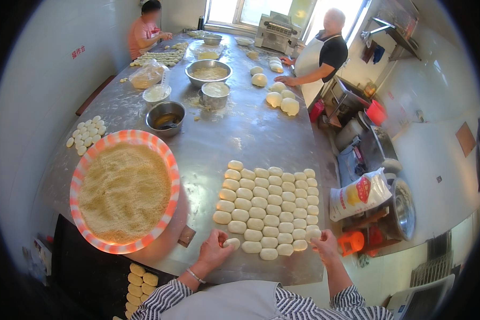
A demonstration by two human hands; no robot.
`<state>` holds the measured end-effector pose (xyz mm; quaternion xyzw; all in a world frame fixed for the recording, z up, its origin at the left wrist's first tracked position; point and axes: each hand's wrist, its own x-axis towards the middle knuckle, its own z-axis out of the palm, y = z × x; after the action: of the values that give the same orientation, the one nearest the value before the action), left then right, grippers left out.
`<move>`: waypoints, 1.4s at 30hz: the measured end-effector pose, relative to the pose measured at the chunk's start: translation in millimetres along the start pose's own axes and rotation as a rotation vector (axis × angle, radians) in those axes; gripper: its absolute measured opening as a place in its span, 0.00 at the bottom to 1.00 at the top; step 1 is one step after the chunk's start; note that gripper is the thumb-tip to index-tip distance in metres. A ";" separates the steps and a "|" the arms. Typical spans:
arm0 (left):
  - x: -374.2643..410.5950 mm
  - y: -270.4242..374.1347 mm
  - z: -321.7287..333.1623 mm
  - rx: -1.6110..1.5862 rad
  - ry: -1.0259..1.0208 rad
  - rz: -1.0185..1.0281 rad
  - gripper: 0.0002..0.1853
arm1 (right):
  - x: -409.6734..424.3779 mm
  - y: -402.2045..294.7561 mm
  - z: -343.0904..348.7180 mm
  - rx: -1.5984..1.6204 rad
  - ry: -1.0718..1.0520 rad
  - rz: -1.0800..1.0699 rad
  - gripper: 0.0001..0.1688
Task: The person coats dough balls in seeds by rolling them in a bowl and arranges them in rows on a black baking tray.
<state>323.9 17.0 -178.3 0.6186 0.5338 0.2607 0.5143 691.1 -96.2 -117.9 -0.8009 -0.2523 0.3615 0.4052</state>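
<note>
Rows of oval dough pieces (271, 220) lie close together on the metal worktable (208, 168) in front of me. My left hand (216, 251) pinches one dough piece (233, 243) between thumb and fingers at the near left corner of the rows. At the near right corner, my right hand (327, 246) has its fingertips on another dough piece (313, 235). To the left stands a large red-and-white striped basin (175, 192), filled with pale tan crumbs (126, 192). Below it, a black tray (84, 256) carries several crumb-coated pieces (135, 279).
A small dough cluster (86, 134) lies beyond the basin. Farther back stand a steel bowl of dark liquid (166, 118), a flour container (215, 96) and large dough balls (282, 98). One person (322, 56) works at the right, another (144, 34) at far left. A printed sack (360, 195) stands right.
</note>
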 end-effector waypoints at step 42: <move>-36.7 -17.8 -267.7 0.718 0.730 0.220 0.25 | -81.6 -192.5 438.5 -0.543 -0.618 -1.447 0.28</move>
<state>72.9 77.0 -96.6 0.6771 0.6659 0.3125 0.0199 276.2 156.3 -107.2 -0.3756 -0.8831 0.1420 0.2426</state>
